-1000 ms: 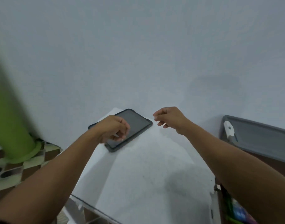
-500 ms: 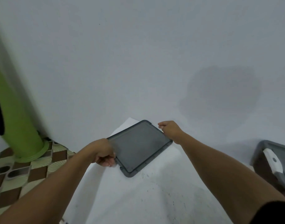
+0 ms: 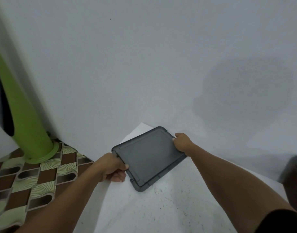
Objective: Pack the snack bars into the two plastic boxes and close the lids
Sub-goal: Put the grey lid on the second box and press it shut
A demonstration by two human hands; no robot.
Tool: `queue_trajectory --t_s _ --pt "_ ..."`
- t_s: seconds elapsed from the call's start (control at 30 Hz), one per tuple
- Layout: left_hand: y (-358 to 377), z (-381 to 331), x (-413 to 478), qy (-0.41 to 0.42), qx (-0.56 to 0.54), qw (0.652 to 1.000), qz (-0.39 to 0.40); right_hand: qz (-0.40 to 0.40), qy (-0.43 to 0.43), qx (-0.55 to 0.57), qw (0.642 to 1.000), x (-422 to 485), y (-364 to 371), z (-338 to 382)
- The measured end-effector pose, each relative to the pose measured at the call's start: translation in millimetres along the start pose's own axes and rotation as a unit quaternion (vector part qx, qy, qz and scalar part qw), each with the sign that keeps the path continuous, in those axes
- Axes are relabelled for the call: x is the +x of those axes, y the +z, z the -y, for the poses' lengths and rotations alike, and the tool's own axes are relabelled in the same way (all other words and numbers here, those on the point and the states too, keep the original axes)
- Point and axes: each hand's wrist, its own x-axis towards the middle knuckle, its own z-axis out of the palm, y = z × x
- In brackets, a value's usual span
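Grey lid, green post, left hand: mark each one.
grey lid [image 3: 149, 158]: head view, centre of its flat panel.
green post [image 3: 25, 115]: head view, middle of its shaft.
left hand [image 3: 110, 167]: head view, back of the hand.

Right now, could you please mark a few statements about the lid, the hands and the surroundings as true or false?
1. The left hand and the right hand grip opposite edges of the grey lid. True.
2. The lid is snapped onto a box. False: only the white table shows beneath it.
3. A green pole stands on the patterned floor at the left. True.
4. Snack bars lie on the lid. False: its top is bare.
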Motion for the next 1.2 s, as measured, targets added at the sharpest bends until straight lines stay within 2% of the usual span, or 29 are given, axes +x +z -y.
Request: queue_trajectory --t_s 0.13,0.2,0.27,0.37,0.47,0.63,0.93,1.07,1.2 --pt "7.7 13.2 -11.9 0.071 -0.116 0.988 -0.073 -0.113 0.065 0.07 0.989 -6.9 -4.7 -10.2" --pt "6.6 14.8 -19.1 0.101 -0.165 0.975 -0.113 -0.143 0.06 0.122 0.98 -14.0 -11.8 -14.7" --pt "-0.3 12.7 -24.9 0.13 -0.189 0.962 -0.151 -0.157 0.045 0.197 0.967 -27.7 -24.0 -19.9" --pt "-13.6 3.1 -35.0 0.164 -0.215 0.946 -0.18 -0.118 0.034 0.333 0.935 -60.2 -51.1 -27.1" --pt "-12.7 -12.4 -47.0 0.195 -0.222 0.939 -0.174 -0.068 0.018 0.394 0.916 -101.7 -83.0 -38.1" --pt "38.7 -39.3 -80.1 0.284 -0.169 0.932 -0.152 -0.075 0.011 0.448 0.891 -174.5 -138.4 -86.7" --pt "159.3 -71.2 -168.0 0.383 -0.117 0.913 -0.071 -0.156 0.022 0.512 0.845 -321.8 -203.5 -215.7" --pt "218.4 -70.2 -219.5 0.414 -0.123 0.899 -0.067 -0.187 0.005 0.52 0.833 -386.5 -224.1 -268.7" --pt "279.3 -52.2 -268.4 0.427 -0.12 0.895 -0.053 -0.254 -0.01 0.488 0.835 -450.7 -242.7 -322.6"
